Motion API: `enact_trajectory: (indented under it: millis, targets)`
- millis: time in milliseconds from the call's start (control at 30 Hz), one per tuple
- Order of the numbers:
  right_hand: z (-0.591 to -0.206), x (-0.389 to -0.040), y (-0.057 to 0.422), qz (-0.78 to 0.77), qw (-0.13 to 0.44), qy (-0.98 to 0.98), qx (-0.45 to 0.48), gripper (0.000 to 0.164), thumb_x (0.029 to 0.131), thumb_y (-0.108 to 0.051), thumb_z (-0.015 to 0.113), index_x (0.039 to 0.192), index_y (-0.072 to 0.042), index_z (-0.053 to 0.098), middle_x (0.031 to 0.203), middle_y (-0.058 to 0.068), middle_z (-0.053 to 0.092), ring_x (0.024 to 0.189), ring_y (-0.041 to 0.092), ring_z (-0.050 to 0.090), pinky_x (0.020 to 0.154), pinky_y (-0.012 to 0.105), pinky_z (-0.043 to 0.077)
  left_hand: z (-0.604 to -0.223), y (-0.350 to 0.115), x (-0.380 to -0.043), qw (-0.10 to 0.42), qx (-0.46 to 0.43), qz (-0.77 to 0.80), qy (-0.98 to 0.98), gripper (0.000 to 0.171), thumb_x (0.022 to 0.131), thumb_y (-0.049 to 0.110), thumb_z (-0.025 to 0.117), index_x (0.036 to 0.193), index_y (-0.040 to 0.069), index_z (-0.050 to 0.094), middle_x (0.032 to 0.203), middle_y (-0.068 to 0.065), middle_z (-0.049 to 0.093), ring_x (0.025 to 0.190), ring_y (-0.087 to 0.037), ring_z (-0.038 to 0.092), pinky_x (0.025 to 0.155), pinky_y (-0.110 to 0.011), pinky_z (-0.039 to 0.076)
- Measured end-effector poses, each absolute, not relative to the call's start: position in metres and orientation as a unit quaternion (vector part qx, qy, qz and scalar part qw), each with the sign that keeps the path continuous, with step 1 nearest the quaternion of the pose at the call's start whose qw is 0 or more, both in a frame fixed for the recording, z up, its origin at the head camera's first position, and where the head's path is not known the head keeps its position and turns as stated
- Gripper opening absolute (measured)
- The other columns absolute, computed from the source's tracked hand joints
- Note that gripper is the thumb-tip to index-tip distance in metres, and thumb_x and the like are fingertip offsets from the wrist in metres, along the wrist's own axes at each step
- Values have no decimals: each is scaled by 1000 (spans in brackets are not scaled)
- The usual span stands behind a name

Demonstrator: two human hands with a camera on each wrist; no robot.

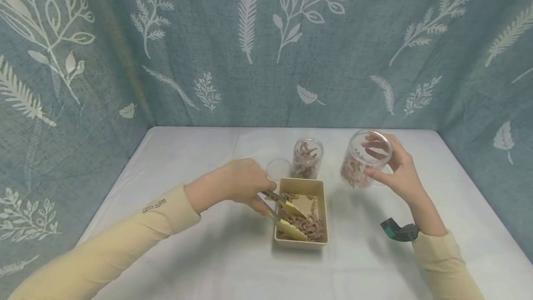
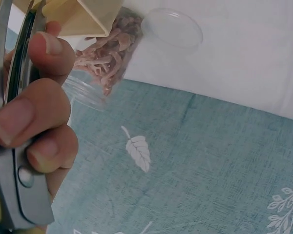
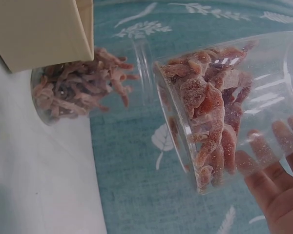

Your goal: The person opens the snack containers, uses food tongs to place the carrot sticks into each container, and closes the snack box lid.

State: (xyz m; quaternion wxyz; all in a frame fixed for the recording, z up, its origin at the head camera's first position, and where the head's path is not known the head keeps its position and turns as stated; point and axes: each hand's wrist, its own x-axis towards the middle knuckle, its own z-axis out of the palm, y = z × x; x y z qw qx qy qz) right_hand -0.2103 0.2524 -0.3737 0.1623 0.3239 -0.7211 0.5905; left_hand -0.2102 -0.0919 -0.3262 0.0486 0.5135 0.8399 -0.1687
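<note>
My left hand [image 1: 245,180] grips metal tongs [image 1: 272,215] with yellow scalloped tips; in the left wrist view its fingers curl round the handle [image 2: 27,195]. The tips reach into a cream rectangular box [image 1: 301,245], among brownish dried strips [image 1: 315,229]. To the right, my right hand [image 1: 401,175] holds a clear jar [image 1: 354,163] off the table, thumb on one side and fingers on the other. The jar is tilted, its mouth uncovered. Pinkish, sugary-looking strips [image 3: 212,112] lie toward its bottom in the right wrist view.
Just behind the box stands a second clear jar [image 1: 307,159] without a lid, holding similar strips. A clear round lid [image 1: 278,169] lies to its left. White cloth [image 1: 208,263] covers the table, and a patterned blue-green curtain [image 1: 266,91] hangs behind and at both sides.
</note>
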Motion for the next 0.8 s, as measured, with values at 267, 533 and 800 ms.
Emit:
enact_trajectory:
  millis: [267,533,800]
  targets:
    - [-377,-212,255,582,168,-731,316,72,68,15,70,132,12,38,124,17,49,115,19,52,97,21,41,-326,-95,-210,54,515,-138,844,45,74,64,61,88,21,63,63,12,57,48,-5,42,46,-21,37]
    - [-376,-211,256,572,168,-738,317,72,68,16,69,133,11,38,124,11,50,115,17,52,96,20,41,-323,-95,-209,53,516,-127,846,45,74,63,62,88,20,64,64,12,58,48,-5,43,48,-21,39]
    - [-375,-212,256,564,164,-748,310,73,67,18,68,133,9,39,125,10,50,115,15,51,97,20,40,-315,-97,-211,62,494,-130,858,45,74,64,62,88,21,63,63,13,57,49,-5,43,50,-22,41]
